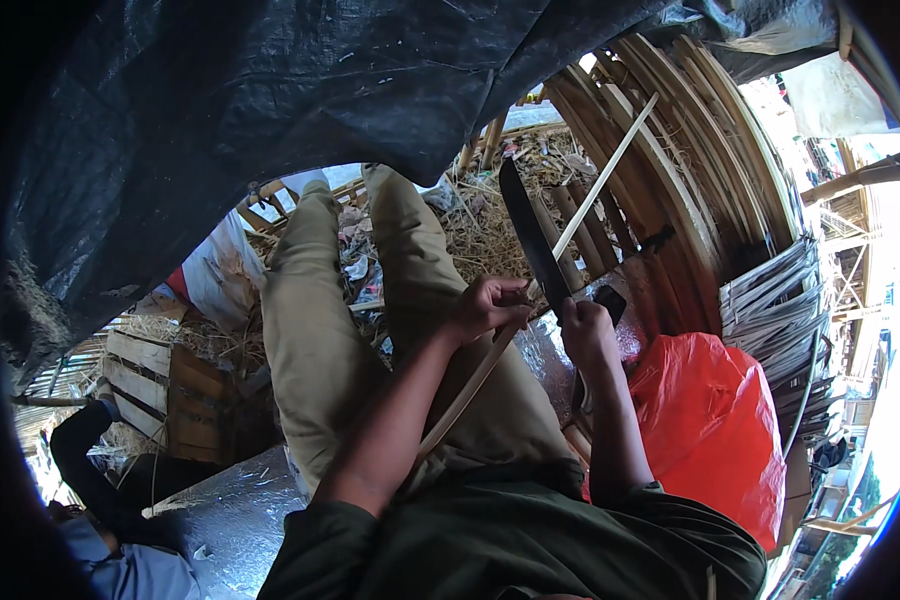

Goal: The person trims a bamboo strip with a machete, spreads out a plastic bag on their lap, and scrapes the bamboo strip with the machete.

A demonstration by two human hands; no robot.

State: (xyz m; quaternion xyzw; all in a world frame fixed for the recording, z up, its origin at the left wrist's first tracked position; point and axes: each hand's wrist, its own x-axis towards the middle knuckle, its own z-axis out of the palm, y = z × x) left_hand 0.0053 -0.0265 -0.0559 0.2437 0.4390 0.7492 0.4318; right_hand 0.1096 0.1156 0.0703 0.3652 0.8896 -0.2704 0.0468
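left hand (487, 305) gripping bamboo strip (590, 195), right hand (585, 330) holding knife (532, 235)

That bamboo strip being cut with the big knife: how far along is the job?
Partly through, I'd guess. Done: a pile of flat slats lies to the right. In hand: the left hand holds a long bamboo strip while the right hand sets the knife against it. Left: thicker curved lengths stacked behind look unworked, though I can't be sure.

Straw-littered ground (480, 235) with bamboo strips (670, 200), a wooden crate (170, 390) and a red plastic bag (710, 420).
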